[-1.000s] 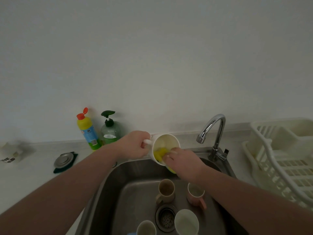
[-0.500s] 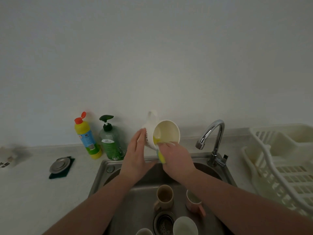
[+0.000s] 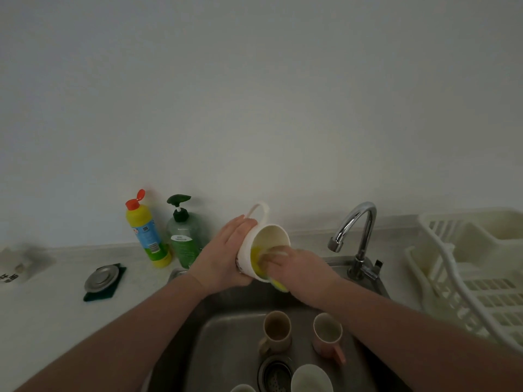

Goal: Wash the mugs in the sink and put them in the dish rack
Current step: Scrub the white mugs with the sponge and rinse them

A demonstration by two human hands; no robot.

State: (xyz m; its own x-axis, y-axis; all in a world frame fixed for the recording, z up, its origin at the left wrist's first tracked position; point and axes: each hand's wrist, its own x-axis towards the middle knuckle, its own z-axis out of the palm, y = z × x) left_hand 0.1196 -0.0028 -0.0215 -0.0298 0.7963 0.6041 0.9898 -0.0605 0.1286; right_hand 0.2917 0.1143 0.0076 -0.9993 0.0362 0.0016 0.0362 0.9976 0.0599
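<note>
A white mug (image 3: 256,250) is held tilted above the back of the steel sink (image 3: 181,360), its handle pointing up. My left hand (image 3: 226,256) cups its body from the left. My right hand (image 3: 297,267) pushes a yellow sponge (image 3: 256,254) into its mouth, fingers inside. Down in the basin stand a beige mug (image 3: 276,332) and a pink mug (image 3: 328,336). A white mug (image 3: 311,379) sits at the bottom edge, and another rim (image 3: 242,388) is partly cut off.
A chrome tap (image 3: 358,233) rises at the sink's right rear. A white dish rack (image 3: 475,275) fills the counter on the right. A yellow bottle (image 3: 147,236) and a green soap pump (image 3: 185,239) stand by the wall; a metal drain plug (image 3: 102,278) lies on a dark pad.
The mug turned so its handle went from the left to the top. My left hand moved from the handle to the mug's side. The sponge went deeper inside.
</note>
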